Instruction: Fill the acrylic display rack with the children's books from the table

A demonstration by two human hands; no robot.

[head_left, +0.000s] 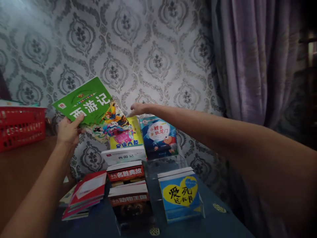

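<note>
My left hand (68,130) is closed on the lower left edge of a green picture book (91,105), its thumb on the cover. The book is raised and tilted, and it covers part of a yellow book (135,132) on the back tier of a clear stand (168,165). Reaching across from the right, my right hand (138,108) has its bent fingers at the yellow book's top edge and appears to grip it. The fingertips are partly hidden. Beside the yellow book stands a blue picture book (159,137).
Lower tiers hold a white book (126,156), red-and-dark books (131,211) and a blue book with a yellow heart (179,196). A pile of books (86,191) lies left on the dark table (218,228). A red basket (22,127) is far left; a curtain (242,59) hangs right.
</note>
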